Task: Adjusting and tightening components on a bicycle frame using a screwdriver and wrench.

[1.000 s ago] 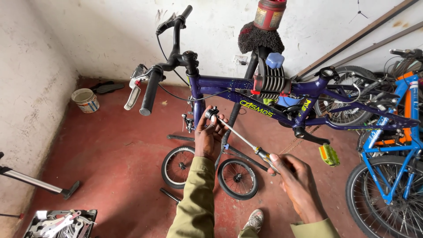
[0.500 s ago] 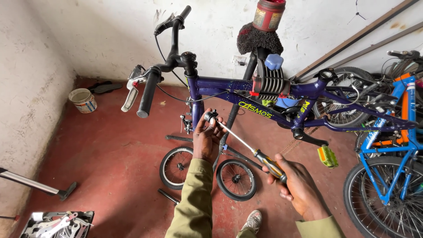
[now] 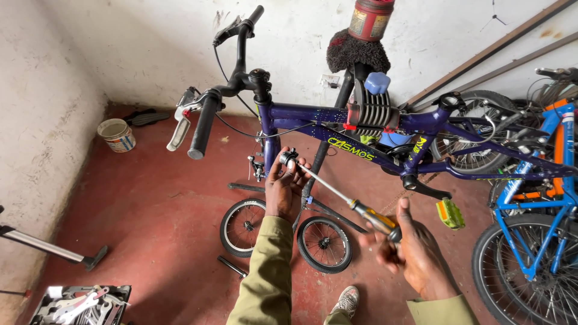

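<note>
My left hand [image 3: 284, 188] is raised under the frame of a small dark blue bicycle [image 3: 337, 129] clamped in a work stand. Its fingers pinch a small round metal clamp part [image 3: 289, 158]. My right hand [image 3: 412, 253] grips the yellow and black handle of a long screwdriver [image 3: 343, 195]. The screwdriver shaft runs up to the left and its tip meets the clamp part in my left hand. Both sleeves are olive green.
Two small wheels [image 3: 324, 244] lie on the red floor below my hands. Blue and orange bicycles [image 3: 530, 198] crowd the right side. A white tub [image 3: 117, 135] stands by the left wall, a floor pump [image 3: 54, 250] lies at left, and a tool tray [image 3: 81, 304] sits at bottom left.
My right hand has shifted slightly right and lower along the screwdriver handle. My left hand keeps hold of the clamp part at the same place.
</note>
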